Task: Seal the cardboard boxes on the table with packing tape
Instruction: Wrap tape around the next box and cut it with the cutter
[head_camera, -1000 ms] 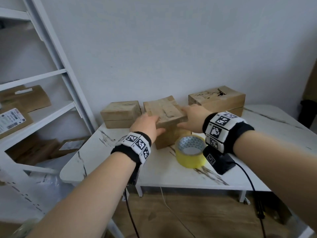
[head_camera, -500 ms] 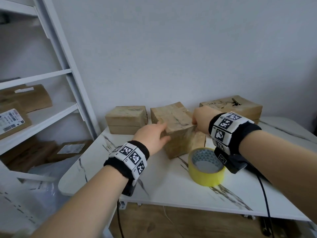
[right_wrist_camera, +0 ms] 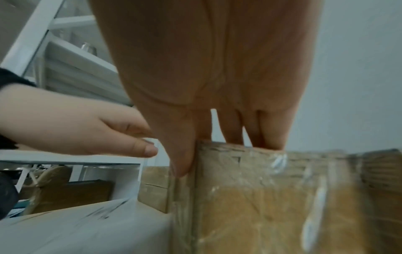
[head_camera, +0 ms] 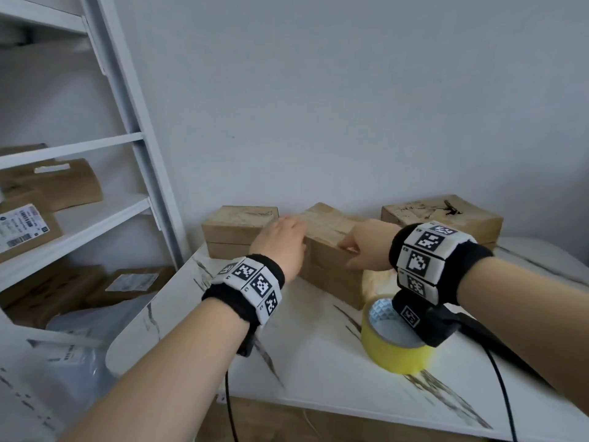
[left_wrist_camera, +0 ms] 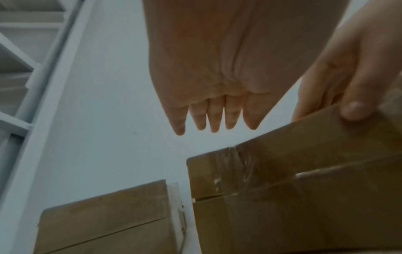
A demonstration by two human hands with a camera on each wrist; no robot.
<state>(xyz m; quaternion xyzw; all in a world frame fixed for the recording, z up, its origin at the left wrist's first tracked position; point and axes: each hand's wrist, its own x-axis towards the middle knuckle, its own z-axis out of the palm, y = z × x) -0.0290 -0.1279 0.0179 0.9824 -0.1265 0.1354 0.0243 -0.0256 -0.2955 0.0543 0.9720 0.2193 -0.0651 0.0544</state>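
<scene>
While your right hand (head_camera: 363,247) grips the middle box (head_camera: 328,250) and your left hand (head_camera: 280,244) hovers flat-fingered, fetch the tape roll (head_camera: 395,346) just beside it.

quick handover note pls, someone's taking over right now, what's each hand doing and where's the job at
Left hand: open, fingers straight, at the left end of the middle brown cardboard box, apparently not gripping.
Right hand: grips that box's top right edge.
Yellow roll of packing tape: on the white marble table, untouched, in front of the box.
Done: the middle box already shows clear tape.
Left: check the left cardboard box and right cardboard box.
</scene>
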